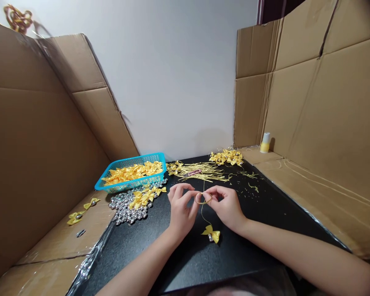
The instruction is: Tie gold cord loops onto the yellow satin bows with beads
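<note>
My left hand (183,205) and my right hand (226,205) meet over the black table, each with thumb and finger pinched on a thin gold cord (202,202). The cord makes a small loop between my fingertips. Its tail runs down to a yellow ribbon bow (215,235) with a silver bead (210,237), lying near the table's front edge. Beyond my hands lies a bundle of cut gold cords (214,169), with a pinkish slim tool (193,173) on top; its kind is unclear.
A blue basket (135,183) of yellow bows stands at the back left, beside silver beads (126,211) with more bows on them. Beaded bows (226,157) are heaped at the back right. A yellow-and-white spool (265,143) stands by the cardboard wall (327,107).
</note>
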{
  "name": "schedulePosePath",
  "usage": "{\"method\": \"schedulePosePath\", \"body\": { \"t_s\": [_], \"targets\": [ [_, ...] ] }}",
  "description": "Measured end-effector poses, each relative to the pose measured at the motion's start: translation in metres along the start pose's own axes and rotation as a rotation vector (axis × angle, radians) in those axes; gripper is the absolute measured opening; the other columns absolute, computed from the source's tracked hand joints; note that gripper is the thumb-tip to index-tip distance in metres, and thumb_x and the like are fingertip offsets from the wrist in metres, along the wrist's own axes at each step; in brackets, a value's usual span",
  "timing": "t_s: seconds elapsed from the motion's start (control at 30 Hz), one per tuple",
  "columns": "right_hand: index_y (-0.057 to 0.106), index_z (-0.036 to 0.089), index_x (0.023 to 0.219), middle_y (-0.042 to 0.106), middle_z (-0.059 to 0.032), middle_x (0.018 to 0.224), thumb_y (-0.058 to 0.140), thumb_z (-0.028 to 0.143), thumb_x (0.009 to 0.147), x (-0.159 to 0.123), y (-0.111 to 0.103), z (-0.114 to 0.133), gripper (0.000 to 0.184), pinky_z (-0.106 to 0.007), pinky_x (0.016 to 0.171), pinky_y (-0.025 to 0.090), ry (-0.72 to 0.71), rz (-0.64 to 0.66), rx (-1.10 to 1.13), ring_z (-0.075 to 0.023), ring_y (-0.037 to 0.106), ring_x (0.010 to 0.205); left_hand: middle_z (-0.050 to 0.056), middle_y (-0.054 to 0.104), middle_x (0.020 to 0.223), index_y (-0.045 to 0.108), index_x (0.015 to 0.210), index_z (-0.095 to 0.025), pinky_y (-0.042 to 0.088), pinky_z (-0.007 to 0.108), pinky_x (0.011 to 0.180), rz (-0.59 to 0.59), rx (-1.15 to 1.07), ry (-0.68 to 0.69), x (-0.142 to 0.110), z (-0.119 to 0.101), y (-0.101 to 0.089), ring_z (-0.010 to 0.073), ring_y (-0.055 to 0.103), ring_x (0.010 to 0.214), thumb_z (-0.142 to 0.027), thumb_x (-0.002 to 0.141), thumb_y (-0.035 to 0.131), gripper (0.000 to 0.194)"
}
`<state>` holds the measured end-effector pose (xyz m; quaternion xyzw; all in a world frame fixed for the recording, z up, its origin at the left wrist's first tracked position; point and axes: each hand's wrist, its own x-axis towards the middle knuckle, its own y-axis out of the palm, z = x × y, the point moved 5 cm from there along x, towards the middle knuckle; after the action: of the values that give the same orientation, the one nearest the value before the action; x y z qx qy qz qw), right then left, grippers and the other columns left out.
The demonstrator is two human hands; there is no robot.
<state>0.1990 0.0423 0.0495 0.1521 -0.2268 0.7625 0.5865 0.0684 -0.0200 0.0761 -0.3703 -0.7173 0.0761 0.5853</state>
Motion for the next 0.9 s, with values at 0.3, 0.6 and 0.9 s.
{"method": "schedulePosePath", "body": {
  "t_s": [0.3,0.6,0.9],
  "targets": [
    [0.065,0.013,0.072,0.05,0.0012,0.053,0.064,0.045,0.074,0.014,-0.035,0.004,0.033,-0.02,0.044,0.034,0.148,-0.067,0.124,-0.0092,0.041,0.047,0.002,0.065,0.078,0.07,0.073,-0.022,0.04,0.027,0.064,0.719,0.019,-0.082,0.003,0.001,-0.009,0.0184,0.06,0.073,-0.034,0.078,0.066,0.014],
    [0.063,0.018,0.071,0.07,-0.008,0.093,0.054,0.026,0.085,-0.087,-0.024,0.0,0.019,-0.021,0.048,0.046,0.093,0.146,-0.165,-0.0106,0.057,0.052,0.002,0.066,0.078,0.069,0.077,-0.021,0.04,0.024,0.06,0.735,-0.06,-0.206,-0.034,-0.008,0.017,0.0166,0.06,0.07,-0.032,0.077,0.066,0.012],
    [0.06,0.02,0.074,0.069,-0.0023,0.078,0.049,0.012,0.084,-0.094,-0.013,0.013,0.017,-0.024,0.066,0.052,-0.071,0.272,-0.287,-0.0152,0.066,0.072,0.004,0.064,0.082,0.067,0.082,-0.02,0.045,0.029,0.067,0.693,-0.045,-0.351,-0.051,-0.018,0.006,0.0207,0.06,0.078,-0.024,0.075,0.063,0.009]
  ]
}}
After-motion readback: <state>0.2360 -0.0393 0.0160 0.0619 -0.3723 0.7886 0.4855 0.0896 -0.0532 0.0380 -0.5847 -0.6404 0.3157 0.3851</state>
